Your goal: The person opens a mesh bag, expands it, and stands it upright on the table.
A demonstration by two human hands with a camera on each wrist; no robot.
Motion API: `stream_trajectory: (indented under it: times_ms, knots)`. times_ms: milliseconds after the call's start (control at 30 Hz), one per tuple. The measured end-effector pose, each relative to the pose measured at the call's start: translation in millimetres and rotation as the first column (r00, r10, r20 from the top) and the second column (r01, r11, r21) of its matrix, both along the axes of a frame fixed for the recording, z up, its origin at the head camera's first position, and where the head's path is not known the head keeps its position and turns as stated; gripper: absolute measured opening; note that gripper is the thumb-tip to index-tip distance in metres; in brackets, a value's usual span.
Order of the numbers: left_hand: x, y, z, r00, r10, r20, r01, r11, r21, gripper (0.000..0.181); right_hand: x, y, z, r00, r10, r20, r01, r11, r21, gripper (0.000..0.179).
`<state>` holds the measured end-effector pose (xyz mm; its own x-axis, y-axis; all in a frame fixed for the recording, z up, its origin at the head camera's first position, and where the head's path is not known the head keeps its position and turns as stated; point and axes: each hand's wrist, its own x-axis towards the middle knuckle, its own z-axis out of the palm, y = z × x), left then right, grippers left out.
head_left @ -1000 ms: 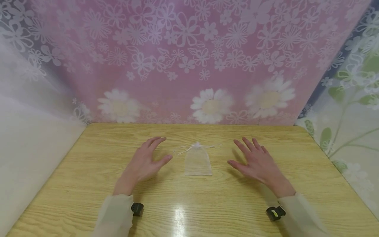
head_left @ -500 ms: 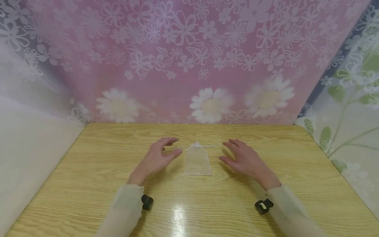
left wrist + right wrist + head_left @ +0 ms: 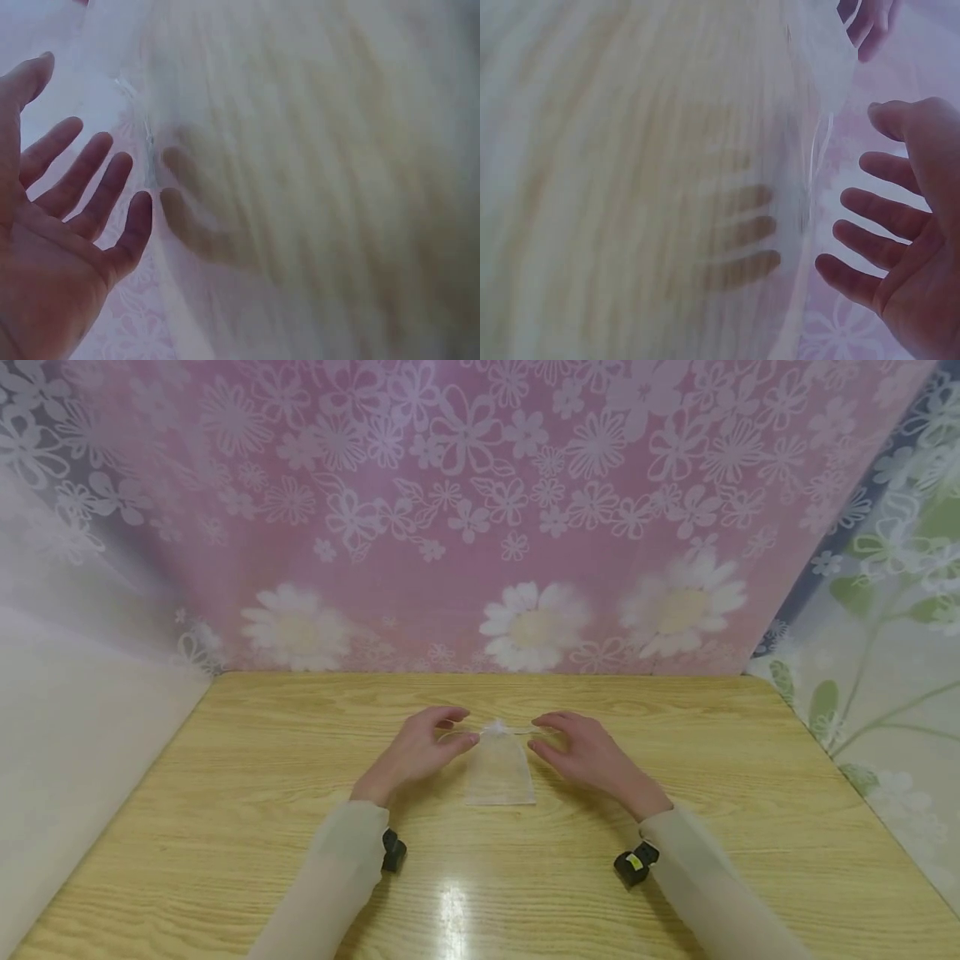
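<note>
A small sheer white drawstring pouch point(image 3: 500, 772) lies flat on the wooden table, its gathered neck pointing to the far side. Thin white cords point(image 3: 522, 731) run out from both sides of the neck. My left hand point(image 3: 416, 745) is at the left of the neck, thumb and fingers apart with the cord passing between them. On the other side, my right hand point(image 3: 592, 753) mirrors it over the right cord. Both wrist views show spread, loosely bent fingers, those of the left hand point(image 3: 71, 202) and of the right hand point(image 3: 900, 217), gripping nothing.
The yellowish wood-grain table point(image 3: 247, 752) ends at a pink flowered backdrop point(image 3: 420, 585). A pale panel point(image 3: 82, 693) borders it on the left and a leaf-patterned one point(image 3: 892, 693) on the right. Small black devices point(image 3: 633, 864) sit on the wrists.
Both hands have moved inward from either side toward the pouch's neck, and their fingers have come closer to the cords. The pouch lies where it was.
</note>
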<state>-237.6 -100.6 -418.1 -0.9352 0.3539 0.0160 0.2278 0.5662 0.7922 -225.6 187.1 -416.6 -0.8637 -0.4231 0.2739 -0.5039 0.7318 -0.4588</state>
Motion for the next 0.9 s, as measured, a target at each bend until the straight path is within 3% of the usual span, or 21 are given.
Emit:
stream_trajectory:
  times_ms: [233, 467, 700, 900]
  knots:
    - [-6.0, 9.7, 2.1, 0.998, -0.063, 0.017, 0.065, 0.990, -0.125, 0.059, -9.0, -12, -2.1, 0.995, 0.008, 0.096, -0.001, 0.998, -0.064, 0.041]
    - [-10.4, 13.3, 0.2, 0.996, -0.088, -0.005, 0.086, 0.982, -0.170, 0.056, -17.2, -19, -3.2, 0.983, -0.001, 0.183, 0.017, 0.996, -0.090, 0.039]
    - [-9.9, 14.1, -1.6, 0.994, -0.104, -0.043, 0.092, 0.970, -0.227, 0.053, -22.0, -27, -5.2, 0.981, -0.015, 0.193, 0.026, 0.998, -0.058, 0.033]
    - [-9.3, 15.1, -3.0, 0.992, -0.113, -0.064, 0.094, 0.965, -0.244, 0.049, -23.1, -32, -6.9, 0.971, -0.062, 0.230, 0.080, 0.994, -0.071, 0.027]
